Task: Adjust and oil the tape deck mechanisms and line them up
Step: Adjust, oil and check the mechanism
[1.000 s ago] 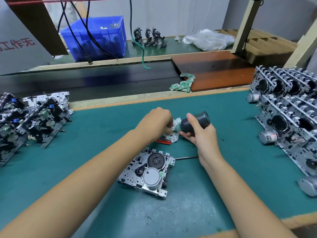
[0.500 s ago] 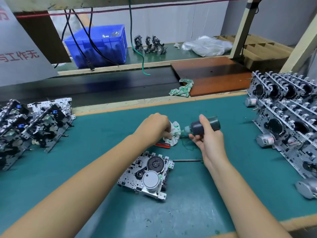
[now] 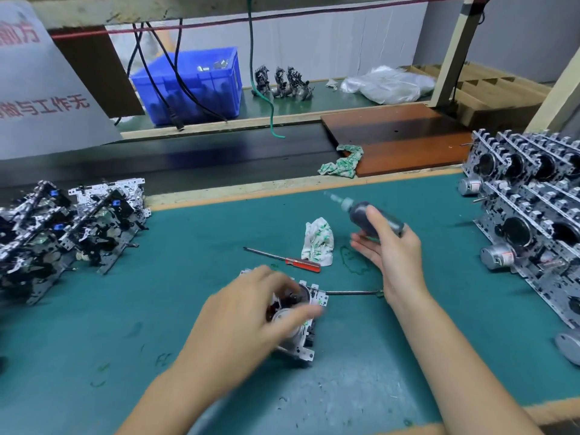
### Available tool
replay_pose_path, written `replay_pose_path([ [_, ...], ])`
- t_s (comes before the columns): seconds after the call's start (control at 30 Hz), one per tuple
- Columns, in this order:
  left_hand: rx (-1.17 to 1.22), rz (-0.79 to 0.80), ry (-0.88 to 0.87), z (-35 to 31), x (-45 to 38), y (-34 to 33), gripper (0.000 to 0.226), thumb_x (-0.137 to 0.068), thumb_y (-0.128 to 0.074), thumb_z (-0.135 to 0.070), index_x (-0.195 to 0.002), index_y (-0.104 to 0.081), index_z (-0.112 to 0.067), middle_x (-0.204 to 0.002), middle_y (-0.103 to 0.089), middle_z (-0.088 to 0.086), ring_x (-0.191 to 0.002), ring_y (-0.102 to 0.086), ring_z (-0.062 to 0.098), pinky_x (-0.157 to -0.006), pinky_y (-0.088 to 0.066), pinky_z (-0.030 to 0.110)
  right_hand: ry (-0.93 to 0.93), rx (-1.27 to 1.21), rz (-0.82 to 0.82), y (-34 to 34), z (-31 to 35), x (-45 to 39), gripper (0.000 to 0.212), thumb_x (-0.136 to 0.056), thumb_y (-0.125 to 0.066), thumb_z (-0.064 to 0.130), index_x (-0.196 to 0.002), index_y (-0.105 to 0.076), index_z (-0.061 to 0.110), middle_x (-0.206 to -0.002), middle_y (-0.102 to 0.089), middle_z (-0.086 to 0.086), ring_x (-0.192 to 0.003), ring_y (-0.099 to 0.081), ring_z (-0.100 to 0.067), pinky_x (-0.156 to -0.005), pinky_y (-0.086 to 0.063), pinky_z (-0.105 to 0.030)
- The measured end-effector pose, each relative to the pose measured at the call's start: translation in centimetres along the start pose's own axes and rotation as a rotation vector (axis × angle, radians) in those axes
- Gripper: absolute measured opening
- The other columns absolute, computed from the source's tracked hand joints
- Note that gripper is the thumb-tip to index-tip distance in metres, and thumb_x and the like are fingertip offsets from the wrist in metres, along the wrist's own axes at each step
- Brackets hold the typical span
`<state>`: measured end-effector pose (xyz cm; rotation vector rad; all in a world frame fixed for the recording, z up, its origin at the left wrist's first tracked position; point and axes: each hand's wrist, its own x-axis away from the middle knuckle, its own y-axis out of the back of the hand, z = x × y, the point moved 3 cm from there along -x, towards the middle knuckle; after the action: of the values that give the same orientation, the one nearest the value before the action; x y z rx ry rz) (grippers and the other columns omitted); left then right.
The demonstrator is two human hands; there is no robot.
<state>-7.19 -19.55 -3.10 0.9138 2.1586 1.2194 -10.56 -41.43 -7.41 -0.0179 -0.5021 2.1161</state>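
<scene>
Only legible text I see: grey hanging sign (image 3: 47,98) upper left, red characters "与工作无", partial "方" above. Motor labels too small to read.

left hand (image 3: 251,312) spread, right hand (image 3: 389,249) gripping

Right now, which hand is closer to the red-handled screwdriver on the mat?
Left. The left hand is over the tape deck mechanism, just below the red-handled screwdriver. The right hand holds the oil bottle off to its right, beyond the cloth.
</scene>
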Motion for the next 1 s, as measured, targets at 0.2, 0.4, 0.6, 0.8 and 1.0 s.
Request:
replay_pose_path([
  [0.2,0.116,-0.108,-0.076,0.3,1.9,-1.4,0.028,-0.081,-0.065,-0.053,-0.103,-0.056,-0.037,-0.096,-0.054,-0.023,-0.088,-0.050,-0.005,-0.075,-0.039,0.011,0.276,0.496,0.048,0.1,0.1,-0.2,0.035,-0.072,-0.078,0.008,-0.096,-0.058,0.023,-0.094,-0.066,0.005,-0.088,-0.062,-0.010,-0.083,-0.047,-0.023],
  [0.4,0.831,-0.291,0.196,1.7,-0.4,2.9,0.036,-0.074,-0.062,-0.060,-0.086,-0.076,-0.029,-0.077,-0.071,-0.005,-0.068,-0.059,0.004,-0.066,-0.046,0.014,0.383,0.790,0.128,-0.5,-0.6,0.0,0.037,-0.073,-0.077,0.019,-0.108,-0.065,0.022,-0.093,-0.068,0.004,-0.095,-0.062,-0.020,-0.084,-0.048,-0.032],
  [0.6,1.339,0.277,0.575,3.9,-4.1,0.0,0.035,-0.078,-0.056,-0.040,-0.083,-0.076,-0.011,-0.097,-0.073,0.010,-0.080,-0.071,0.019,-0.062,-0.057,0.027,0.409,0.829,0.119,-0.8,-1.5,0.2,0.063,-0.074,-0.078,0.027,-0.126,-0.042,0.027,-0.110,-0.061,0.006,-0.100,-0.052,-0.019,-0.083,-0.037,-0.030],
  [0.8,1.316,0.215,0.634,7.6,-5.3,-2.1,0.042,-0.074,-0.058,-0.038,-0.095,-0.072,-0.004,-0.100,-0.072,0.017,-0.083,-0.072,0.025,-0.062,-0.059,0.034,0.806,0.482,0.196,-1.1,1.7,2.8,0.014,-0.080,-0.066,0.031,-0.078,-0.052,0.033,-0.069,-0.055,0.009,-0.053,-0.041,-0.016,-0.053,-0.034,-0.022],
  [1.0,1.373,0.176,0.625,8.8,-5.1,-3.1,0.042,-0.094,-0.047,-0.037,-0.096,-0.075,-0.005,-0.105,-0.071,0.017,-0.093,-0.070,0.028,-0.062,-0.058,0.033,0.524,0.967,0.716,-2.3,-0.9,4.1,0.049,-0.082,-0.050,0.064,-0.057,-0.052,0.022,-0.047,-0.056,-0.002,-0.042,-0.049,-0.013,-0.053,-0.044,-0.031],
])
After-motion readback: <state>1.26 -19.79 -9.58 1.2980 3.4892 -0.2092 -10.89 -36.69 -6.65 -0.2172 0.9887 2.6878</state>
